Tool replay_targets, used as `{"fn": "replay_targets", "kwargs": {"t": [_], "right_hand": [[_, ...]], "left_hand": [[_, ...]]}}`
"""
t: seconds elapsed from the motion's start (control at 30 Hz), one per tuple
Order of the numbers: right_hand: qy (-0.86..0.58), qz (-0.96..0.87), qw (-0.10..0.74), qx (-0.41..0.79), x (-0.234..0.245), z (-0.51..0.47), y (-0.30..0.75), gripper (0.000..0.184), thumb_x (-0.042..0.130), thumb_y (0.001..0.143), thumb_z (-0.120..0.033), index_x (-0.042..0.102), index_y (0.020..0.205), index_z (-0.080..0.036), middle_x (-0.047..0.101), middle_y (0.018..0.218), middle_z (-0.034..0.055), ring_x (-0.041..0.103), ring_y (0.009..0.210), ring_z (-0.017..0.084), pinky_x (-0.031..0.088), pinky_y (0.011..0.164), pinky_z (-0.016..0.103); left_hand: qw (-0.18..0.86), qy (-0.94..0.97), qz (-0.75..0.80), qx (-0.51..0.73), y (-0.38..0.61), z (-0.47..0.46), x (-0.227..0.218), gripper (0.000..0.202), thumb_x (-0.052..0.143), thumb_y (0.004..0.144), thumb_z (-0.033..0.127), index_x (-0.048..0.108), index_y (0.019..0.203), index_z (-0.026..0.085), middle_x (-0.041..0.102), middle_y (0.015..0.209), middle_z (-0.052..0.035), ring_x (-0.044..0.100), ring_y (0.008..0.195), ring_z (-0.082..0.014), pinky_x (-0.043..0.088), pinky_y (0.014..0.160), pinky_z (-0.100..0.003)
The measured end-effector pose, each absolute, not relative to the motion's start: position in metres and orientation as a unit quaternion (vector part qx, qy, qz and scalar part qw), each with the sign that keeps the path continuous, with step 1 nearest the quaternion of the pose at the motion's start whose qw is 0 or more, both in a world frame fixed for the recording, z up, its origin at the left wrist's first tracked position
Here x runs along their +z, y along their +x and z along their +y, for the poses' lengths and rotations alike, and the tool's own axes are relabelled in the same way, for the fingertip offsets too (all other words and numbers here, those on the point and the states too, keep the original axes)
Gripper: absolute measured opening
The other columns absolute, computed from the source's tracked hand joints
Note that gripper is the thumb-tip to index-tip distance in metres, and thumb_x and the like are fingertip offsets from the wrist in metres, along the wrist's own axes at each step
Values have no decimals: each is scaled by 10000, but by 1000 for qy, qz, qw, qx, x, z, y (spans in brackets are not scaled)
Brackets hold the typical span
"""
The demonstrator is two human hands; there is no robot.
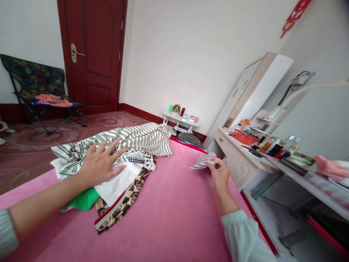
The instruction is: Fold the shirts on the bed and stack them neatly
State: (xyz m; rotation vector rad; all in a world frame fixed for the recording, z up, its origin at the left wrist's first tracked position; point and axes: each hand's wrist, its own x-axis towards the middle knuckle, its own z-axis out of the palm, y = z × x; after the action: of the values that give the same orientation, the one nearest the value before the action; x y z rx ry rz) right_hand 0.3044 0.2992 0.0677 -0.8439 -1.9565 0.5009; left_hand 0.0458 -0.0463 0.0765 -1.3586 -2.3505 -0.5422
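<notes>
Pink sheet (174,211): reference surface. On left part of sheet: clothing stack, comprising green-striped garment (144,138), dotted cloth (136,157), white cloth (120,183), green fabric (84,200) and brown patterned garment (128,203). We rest left hand (99,162) across striped garment and white cloth, palm down, fingers spread open. Near sheet's right edge, we pinch small striped cloth (201,162) between closed thumb and fingers of right hand (220,174). Beyond sheet's right edge: white dresser (234,160). Beyond far-left edge: folding chair (32,76).
</notes>
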Motion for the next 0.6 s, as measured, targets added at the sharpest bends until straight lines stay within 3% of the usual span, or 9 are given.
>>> {"fn": "replay_targets", "kwargs": {"t": [0.07, 0.13, 0.17, 0.27, 0.33, 0.43, 0.5, 0.6], "right_hand": [[-240, -835, 372, 326, 93, 247, 300, 267, 642, 719, -434, 543, 665, -193, 695, 935, 87, 638, 873, 221, 481, 773, 316], [-179, -861, 243, 409, 110, 207, 302, 271, 621, 762, -441, 600, 673, -186, 681, 697, 34, 637, 684, 177, 476, 660, 271], [-182, -857, 228, 425, 113, 197, 305, 276, 610, 776, -450, 615, 700, -185, 658, 624, 15, 617, 608, 163, 463, 611, 259], [-257, -839, 306, 370, 90, 208, 313, 275, 562, 807, -439, 618, 731, -180, 658, 658, 21, 611, 646, 166, 452, 625, 262], [-325, -834, 339, 289, 56, 236, 317, 234, 567, 789, -407, 626, 807, -182, 679, 834, 49, 620, 803, 196, 460, 715, 290], [-357, -862, 291, 213, 5, 271, 322, 310, 629, 716, -389, 640, 948, -184, 649, 1008, 76, 584, 960, 237, 443, 822, 332], [-352, -871, 279, 202, -16, 283, 326, 257, 614, 716, -374, 652, 887, -187, 641, 964, 69, 583, 923, 231, 439, 812, 329], [-338, -867, 296, 218, -23, 287, 331, 156, 598, 708, -343, 633, 699, -191, 624, 814, 39, 583, 787, 205, 440, 729, 312]], "left_hand": [[193, -487, -828, -198, 50, -49, 82, 404, 495, 893, 408, 519, 1282, 301, 354, 1478, 16, 186, 1354, -443, 127, 1077, -605], [213, -482, -826, -200, 56, -50, 87, 350, 481, 912, 381, 573, 1230, 271, 327, 1492, 13, 141, 1373, -433, 76, 1088, -620], [227, -480, -824, -201, 61, -49, 89, 328, 470, 919, 375, 599, 1198, 260, 309, 1501, 13, 110, 1384, -424, 48, 1093, -621], [225, -519, -799, -203, 89, -39, 90, 311, 462, 917, 385, 642, 1133, 252, 281, 1514, -4, 91, 1404, -379, 33, 1115, -599], [159, -583, -766, -220, 116, -25, 83, 326, 456, 913, 380, 622, 1166, 257, 309, 1499, -40, 214, 1385, -328, 152, 1128, -534], [13, -641, -727, -245, 156, 3, 60, 477, 494, 883, 342, 454, 1354, 279, 305, 1499, -76, 444, 1260, -260, 381, 1036, -400], [-44, -625, -748, -221, 174, 23, 44, 649, 583, 810, 307, 358, 1418, 278, 429, 1408, -101, 519, 1176, -272, 430, 979, -401], [-99, -579, -779, -218, 181, 42, 26, 616, 696, 693, 303, 532, 1280, 217, 599, 1169, -108, 579, 1052, -306, 451, 919, -416]]}}
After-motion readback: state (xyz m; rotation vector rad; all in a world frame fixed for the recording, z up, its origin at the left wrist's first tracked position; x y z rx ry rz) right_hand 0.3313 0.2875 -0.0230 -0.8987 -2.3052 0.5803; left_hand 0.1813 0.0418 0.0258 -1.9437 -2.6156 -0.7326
